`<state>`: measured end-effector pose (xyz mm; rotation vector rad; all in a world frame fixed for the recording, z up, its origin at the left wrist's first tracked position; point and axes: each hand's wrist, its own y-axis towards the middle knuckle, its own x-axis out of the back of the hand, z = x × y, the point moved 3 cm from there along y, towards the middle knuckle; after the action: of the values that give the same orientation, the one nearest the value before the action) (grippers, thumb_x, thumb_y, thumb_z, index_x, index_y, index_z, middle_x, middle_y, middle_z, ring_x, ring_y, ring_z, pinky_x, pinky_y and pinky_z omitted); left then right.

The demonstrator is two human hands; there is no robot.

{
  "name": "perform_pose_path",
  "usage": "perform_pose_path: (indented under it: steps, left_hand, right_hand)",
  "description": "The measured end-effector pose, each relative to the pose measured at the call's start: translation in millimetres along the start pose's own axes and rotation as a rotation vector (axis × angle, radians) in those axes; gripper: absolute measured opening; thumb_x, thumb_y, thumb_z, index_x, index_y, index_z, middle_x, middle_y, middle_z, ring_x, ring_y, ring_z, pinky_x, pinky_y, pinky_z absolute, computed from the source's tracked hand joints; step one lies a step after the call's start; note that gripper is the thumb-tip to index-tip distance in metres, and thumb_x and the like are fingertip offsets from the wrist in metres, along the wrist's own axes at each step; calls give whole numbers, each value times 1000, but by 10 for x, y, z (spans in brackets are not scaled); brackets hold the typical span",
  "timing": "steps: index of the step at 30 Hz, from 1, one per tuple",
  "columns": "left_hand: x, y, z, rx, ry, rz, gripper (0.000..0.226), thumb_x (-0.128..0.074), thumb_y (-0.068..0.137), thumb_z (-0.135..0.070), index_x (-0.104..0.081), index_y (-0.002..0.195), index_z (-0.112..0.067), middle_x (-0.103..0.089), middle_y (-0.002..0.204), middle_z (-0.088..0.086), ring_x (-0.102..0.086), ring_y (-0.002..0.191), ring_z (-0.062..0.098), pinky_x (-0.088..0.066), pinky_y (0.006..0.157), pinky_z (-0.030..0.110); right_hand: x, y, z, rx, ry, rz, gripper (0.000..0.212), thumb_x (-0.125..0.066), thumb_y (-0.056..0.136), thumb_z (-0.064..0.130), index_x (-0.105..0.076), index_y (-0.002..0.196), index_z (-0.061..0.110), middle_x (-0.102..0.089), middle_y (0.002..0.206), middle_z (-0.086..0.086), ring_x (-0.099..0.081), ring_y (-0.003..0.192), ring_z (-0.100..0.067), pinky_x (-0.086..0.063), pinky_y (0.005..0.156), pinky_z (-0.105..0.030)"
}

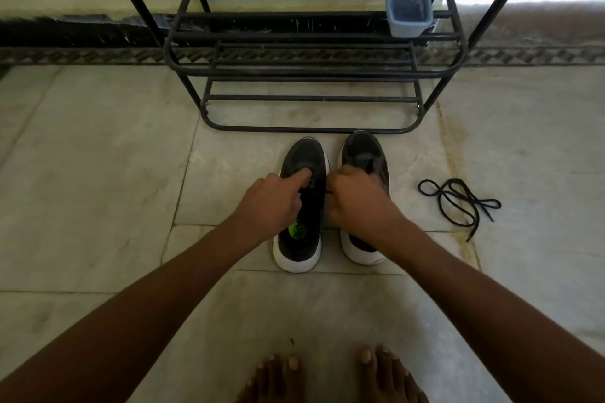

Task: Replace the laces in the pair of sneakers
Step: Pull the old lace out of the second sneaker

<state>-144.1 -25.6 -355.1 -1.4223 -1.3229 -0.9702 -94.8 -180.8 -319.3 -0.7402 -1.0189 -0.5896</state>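
Both hands down on the sneakers
Left hand (273, 198) pokes a finger into the left sneaker (299, 206); right hand (355, 198) clenches a lace end (328, 192) just beside it

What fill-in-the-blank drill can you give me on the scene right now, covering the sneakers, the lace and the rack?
1. The loose black lace lies on the floor to the ____ of the pair of sneakers.
2. The left hand is on the left sneaker, whose insole shows a ____ logo.
3. The blue container sits on the black metal ____.
4. The right hand is over the right sneaker, fingers ____.

Missing words: right; green; shoe rack; curled
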Motion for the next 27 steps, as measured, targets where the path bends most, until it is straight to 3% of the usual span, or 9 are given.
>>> perform_pose_path:
  steps: [3, 8, 12, 17, 20, 24, 27]
  left_hand:
    - [14, 47, 16, -19, -3, 11, 17, -48, 100, -27, -44, 117, -25, -62, 85, 14, -50, 66, 30, -40, 60, 35]
    - [125, 76, 96, -8, -216, 55, 7, -51, 102, -23, -48, 107, -19, -61, 77, 6, -60, 67, 28, -53, 64, 42]
    - [126, 96, 273, 181, -514, 92, 4, -54, 102, -20, -52, 99, -20, -70, 78, 7, -71, 72, 25, -62, 73, 48]
    - [125, 95, 332, 486, -800, 129, 5, -56, 103, -20, -55, 98, -19, -75, 84, 11, -73, 72, 24, -58, 64, 34]
    - [112, 89, 356, 373, -693, 142, 2, -63, 100, -19, -61, 100, -19, -74, 84, 5, -73, 76, 16, -48, 57, 18]
    - [43, 65, 368, 245, -659, 111, 21, -64, 95, -4, -72, 101, -22, -67, 82, -2, -65, 76, 9, -44, 64, 20]
    - [23, 47, 322, 223, -766, 4, 22, -68, 94, -5, -74, 97, -26, -69, 90, -2, -63, 74, 6, -44, 62, 13]
  right_hand:
    - [-86, -110, 151, -32, 143, 119, 21, -61, 97, 28, -60, 107, 10, -61, 103, -13, -61, 88, -27, -57, 85, -40]
    - [-230, -172, 317, -39, 67, 175, 25, -59, 101, 21, -57, 116, 2, -57, 111, -20, -60, 98, -33, -49, 82, -34]
    - [-230, -165, 339, -71, 92, 146, 23, -60, 99, 16, -57, 117, 2, -55, 104, -19, -60, 96, -32, -49, 82, -33]
    - [-248, -165, 316, -95, 138, 111, 23, -62, 99, 18, -57, 116, 3, -57, 109, -17, -59, 98, -32, -49, 83, -33]
    - [-284, -152, 291, -108, 154, 109, 24, -63, 99, 21, -57, 115, 4, -55, 103, -14, -59, 97, -31, -46, 77, -30]
    - [-327, -144, 273, -127, 167, 125, 24, -63, 99, 21, -56, 117, 5, -56, 109, -16, -60, 95, -31, -50, 81, -32]
    - [-348, -128, 269, -131, 159, 127, 24, -63, 98, 21, -56, 115, 6, -56, 108, -16, -59, 94, -29, -48, 75, -30]
